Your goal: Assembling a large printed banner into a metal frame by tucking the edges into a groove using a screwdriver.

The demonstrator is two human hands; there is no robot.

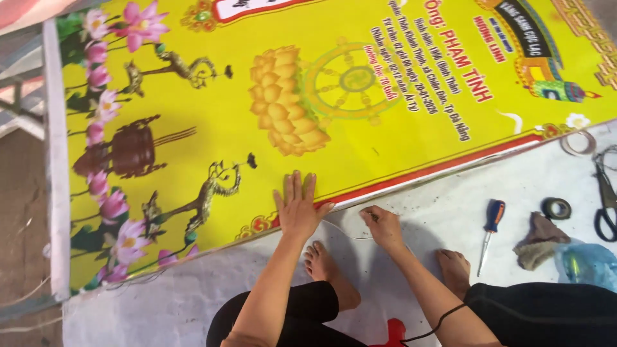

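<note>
Head view, looking down at a person squatting barefoot on a pale, speckled floor (450, 205). A large yellow printed banner (212, 148) lies flat ahead, filling the far and left part of the scene; it bears pink lotus flowers down its left side, a brown urn, two bronze-coloured cranes, a golden lotus with a wheel, and a red border along its near edge.

Left hand (297, 209) lies open and flat, palm down, fingers together and pointing away, pressing on the banner's near edge at the red border. Right hand (382, 225) is just right of it, on the floor beside that same edge, its fingers closed in a pinch on a thin pale wire (344, 231) that curves back toward the left hand. Whether the wire runs under the banner cannot be told.

Both bare feet rest on the floor, near the hands. To the right lie a screwdriver (491, 228) with a blue and red handle, a roll of black tape (556, 207), a crumpled brown rag (538, 241), a blue plastic bag (588, 263), scissors (605, 196) at the right edge, and a clear tape ring (578, 143) farther off.
</note>
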